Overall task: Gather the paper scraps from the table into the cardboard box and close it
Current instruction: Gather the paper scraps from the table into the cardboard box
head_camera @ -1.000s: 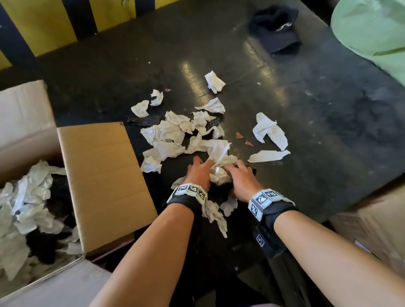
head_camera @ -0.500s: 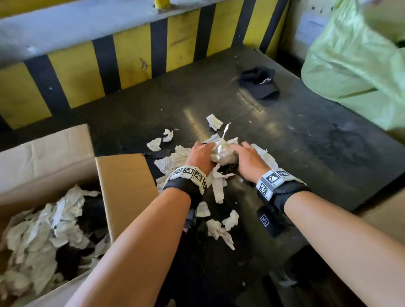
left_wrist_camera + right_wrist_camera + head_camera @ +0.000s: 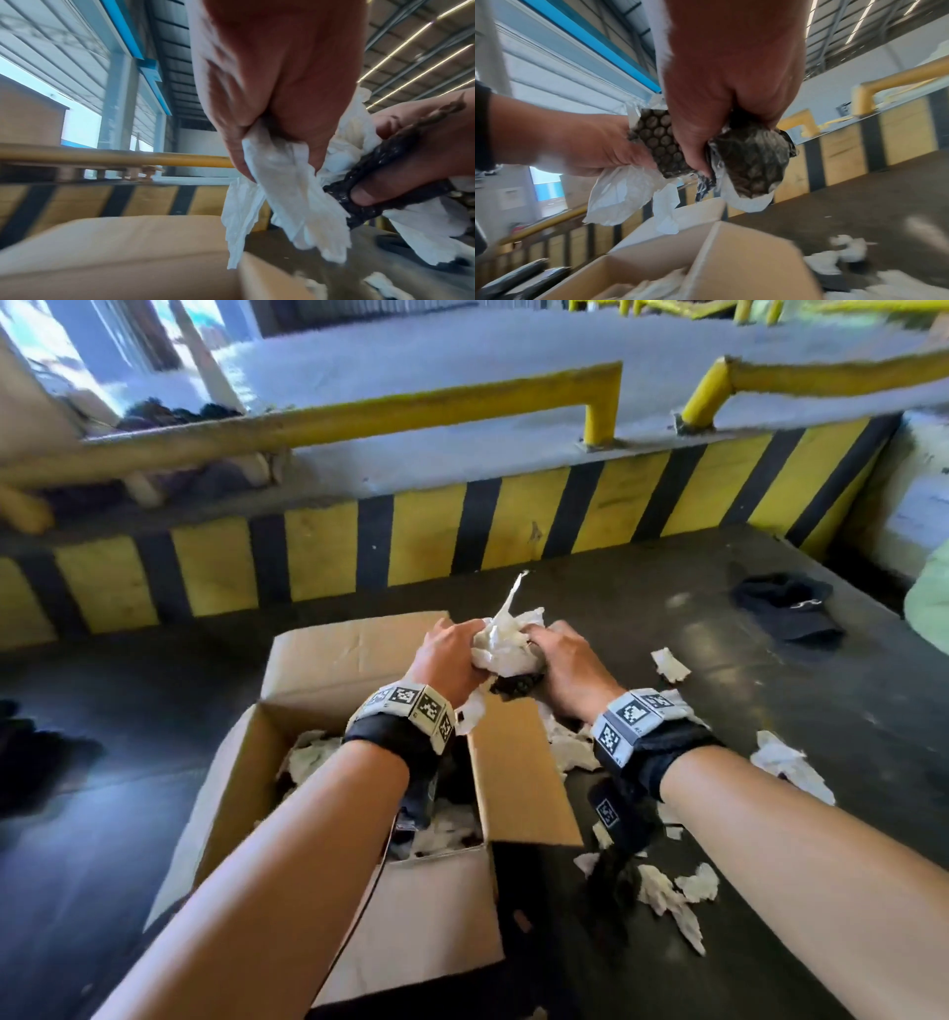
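Observation:
Both hands hold one bundle of white paper scraps mixed with black bubble wrap, lifted above the right flap of the open cardboard box. My left hand grips its left side and my right hand grips its right side. In the left wrist view white paper hangs from the curled fingers. The box holds more white scraps. Loose scraps still lie on the dark table to the right.
A black cap lies at the table's far right. A yellow-and-black striped wall with yellow rails runs behind. A pale green bag shows at the right edge. Dark floor lies left of the box.
Both hands scooped the bundle off the table, lifted it and carried it left over the box flap. The head view has tilted up.

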`<move>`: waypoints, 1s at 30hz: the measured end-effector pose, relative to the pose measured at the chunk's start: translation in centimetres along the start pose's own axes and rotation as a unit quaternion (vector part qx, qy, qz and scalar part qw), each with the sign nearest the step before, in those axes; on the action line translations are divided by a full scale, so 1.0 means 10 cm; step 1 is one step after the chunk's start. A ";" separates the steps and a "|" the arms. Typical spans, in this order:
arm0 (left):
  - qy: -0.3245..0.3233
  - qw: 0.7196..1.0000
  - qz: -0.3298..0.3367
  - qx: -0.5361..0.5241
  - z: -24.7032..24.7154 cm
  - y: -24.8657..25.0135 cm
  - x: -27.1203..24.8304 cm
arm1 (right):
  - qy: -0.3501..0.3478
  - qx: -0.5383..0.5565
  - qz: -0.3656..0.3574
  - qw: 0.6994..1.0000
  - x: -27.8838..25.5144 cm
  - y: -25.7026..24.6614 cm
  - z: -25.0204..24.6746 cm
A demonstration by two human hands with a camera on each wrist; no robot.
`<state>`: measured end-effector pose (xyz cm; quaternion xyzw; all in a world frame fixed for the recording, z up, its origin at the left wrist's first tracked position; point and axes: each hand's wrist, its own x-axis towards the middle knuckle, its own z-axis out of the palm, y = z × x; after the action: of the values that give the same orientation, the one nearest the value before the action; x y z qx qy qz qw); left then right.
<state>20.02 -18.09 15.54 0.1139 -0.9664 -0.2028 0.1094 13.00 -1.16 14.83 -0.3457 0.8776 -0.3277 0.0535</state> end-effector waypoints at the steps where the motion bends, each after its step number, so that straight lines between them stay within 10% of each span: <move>1: 0.008 1.000 -0.011 0.005 -0.14 -0.18 -0.10 | -0.010 0.002 -0.013 1.000 0.05 -0.20 0.13; 11: -0.003 0.989 -0.143 0.026 -0.67 -1.70 -1.03 | -0.133 -0.020 -0.043 0.990 0.33 -1.39 1.55; 18: -0.281 0.936 -0.203 0.057 -0.44 -2.20 -1.12 | -0.375 -0.173 0.026 0.910 0.56 -1.19 1.96; 24: -0.307 0.914 -0.262 0.041 -0.55 -2.46 -0.75 | -0.325 -0.144 0.070 0.932 0.93 -0.98 1.84; 30: -0.370 0.880 -0.298 0.031 0.21 -2.66 -0.59 | -0.419 -0.189 0.145 0.876 0.92 -0.77 2.28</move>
<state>29.77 -39.53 1.63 0.3161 -0.8629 -0.2232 -0.3250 17.78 -23.54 2.96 -0.3235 0.8585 0.0315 0.3968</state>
